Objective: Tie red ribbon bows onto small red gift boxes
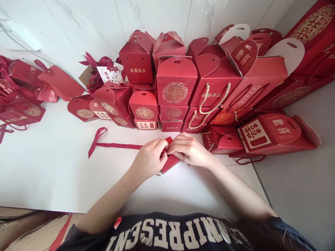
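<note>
Both my hands meet over a small red gift box (pixel 170 164) on the white table. My left hand (pixel 149 157) is closed, its fingertips pinching a dark red ribbon (pixel 119 145) at the top of the box. One long end of that ribbon runs out to the left and curls up in a loop. From the other side, my right hand (pixel 188 150) is closed too, its thumb and fingers pressed at the same spot on the ribbon. My fingers hide most of the box top and whatever knot or hole lies there.
Stacked red gift boxes (pixel 176 82) line the wall behind my hands. To the right a larger box (pixel 278 134) lies near the table edge. Ribboned red boxes (pixel 23 90) crowd the far left. Cardboard (pixel 31 230) shows below the white table (pixel 65 174).
</note>
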`<control>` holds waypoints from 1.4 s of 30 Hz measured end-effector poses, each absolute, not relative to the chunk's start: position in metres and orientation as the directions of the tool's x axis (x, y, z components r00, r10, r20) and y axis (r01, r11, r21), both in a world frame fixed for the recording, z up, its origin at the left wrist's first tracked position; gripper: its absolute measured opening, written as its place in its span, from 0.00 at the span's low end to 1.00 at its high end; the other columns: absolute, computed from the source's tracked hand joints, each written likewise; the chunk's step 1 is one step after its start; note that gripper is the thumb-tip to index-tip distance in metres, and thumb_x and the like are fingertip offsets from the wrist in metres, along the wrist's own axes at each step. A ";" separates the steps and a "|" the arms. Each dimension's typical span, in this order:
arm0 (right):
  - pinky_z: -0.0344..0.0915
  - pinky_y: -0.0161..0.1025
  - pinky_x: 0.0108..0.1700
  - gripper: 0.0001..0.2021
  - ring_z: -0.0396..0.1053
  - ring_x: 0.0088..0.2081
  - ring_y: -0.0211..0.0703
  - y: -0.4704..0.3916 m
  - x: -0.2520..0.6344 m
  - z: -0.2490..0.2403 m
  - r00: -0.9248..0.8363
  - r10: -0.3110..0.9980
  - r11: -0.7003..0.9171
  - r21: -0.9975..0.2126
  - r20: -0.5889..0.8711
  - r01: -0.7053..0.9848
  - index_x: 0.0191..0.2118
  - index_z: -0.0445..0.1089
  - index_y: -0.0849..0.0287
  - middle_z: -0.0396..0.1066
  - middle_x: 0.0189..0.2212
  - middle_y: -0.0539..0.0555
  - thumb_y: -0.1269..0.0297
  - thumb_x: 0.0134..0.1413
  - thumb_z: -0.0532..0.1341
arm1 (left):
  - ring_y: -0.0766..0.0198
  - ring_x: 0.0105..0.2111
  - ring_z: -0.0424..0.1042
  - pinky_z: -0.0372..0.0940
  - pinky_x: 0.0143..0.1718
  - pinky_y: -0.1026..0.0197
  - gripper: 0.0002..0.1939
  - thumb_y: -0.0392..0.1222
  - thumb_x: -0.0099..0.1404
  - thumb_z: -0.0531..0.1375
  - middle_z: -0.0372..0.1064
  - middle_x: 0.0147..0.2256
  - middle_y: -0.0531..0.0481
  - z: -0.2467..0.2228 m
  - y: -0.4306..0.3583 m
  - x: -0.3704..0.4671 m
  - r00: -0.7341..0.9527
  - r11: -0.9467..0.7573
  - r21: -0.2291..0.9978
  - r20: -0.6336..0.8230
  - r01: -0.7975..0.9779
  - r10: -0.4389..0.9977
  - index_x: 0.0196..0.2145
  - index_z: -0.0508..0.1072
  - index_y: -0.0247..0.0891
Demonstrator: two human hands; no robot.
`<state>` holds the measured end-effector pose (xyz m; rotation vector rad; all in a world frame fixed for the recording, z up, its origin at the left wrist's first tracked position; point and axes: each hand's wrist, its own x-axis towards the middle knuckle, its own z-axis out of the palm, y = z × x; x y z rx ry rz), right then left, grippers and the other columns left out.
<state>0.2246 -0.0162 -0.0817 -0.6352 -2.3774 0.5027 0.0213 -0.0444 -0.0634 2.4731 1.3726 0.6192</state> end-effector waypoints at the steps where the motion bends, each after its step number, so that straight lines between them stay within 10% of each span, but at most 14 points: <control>1: 0.61 0.44 0.46 0.06 0.70 0.37 0.42 -0.017 0.224 -0.080 -0.696 0.558 0.801 -0.511 0.452 0.311 0.38 0.72 0.56 0.75 0.34 0.53 0.68 0.64 0.57 | 0.65 0.28 0.65 0.59 0.30 0.62 0.07 0.29 0.60 0.53 0.65 0.29 0.54 -0.065 -0.044 0.021 0.474 -0.534 0.397 0.247 0.746 0.845 0.32 0.62 0.40; 13: 0.58 0.50 0.61 0.04 0.61 0.61 0.50 -0.017 0.218 -0.082 -0.555 0.817 0.395 -0.853 0.156 0.341 0.36 0.75 0.56 0.67 0.56 0.59 0.63 0.60 0.63 | 0.68 0.27 0.61 0.59 0.31 0.65 0.08 0.29 0.64 0.52 0.62 0.29 0.54 -0.075 -0.042 0.010 0.549 -0.643 0.441 0.337 0.626 0.765 0.30 0.60 0.39; 28: 0.57 0.46 0.62 0.03 0.57 0.65 0.49 -0.021 0.211 -0.079 -0.506 0.862 0.156 -0.962 0.022 0.225 0.30 0.74 0.56 0.76 0.44 0.56 0.65 0.54 0.65 | 0.66 0.29 0.64 0.61 0.33 0.62 0.08 0.27 0.63 0.51 0.65 0.31 0.52 -0.072 -0.042 0.010 0.573 -0.668 0.411 0.345 0.620 0.744 0.32 0.62 0.40; 42: 0.60 0.48 0.60 0.04 0.58 0.65 0.50 -0.023 0.211 -0.078 -0.511 0.859 0.159 -0.961 0.021 0.228 0.30 0.73 0.56 0.74 0.49 0.58 0.64 0.53 0.65 | 0.64 0.31 0.66 0.60 0.31 0.62 0.10 0.49 0.64 0.60 0.70 0.31 0.52 -0.053 -0.057 -0.002 0.188 -0.189 0.668 0.074 0.720 0.979 0.32 0.74 0.41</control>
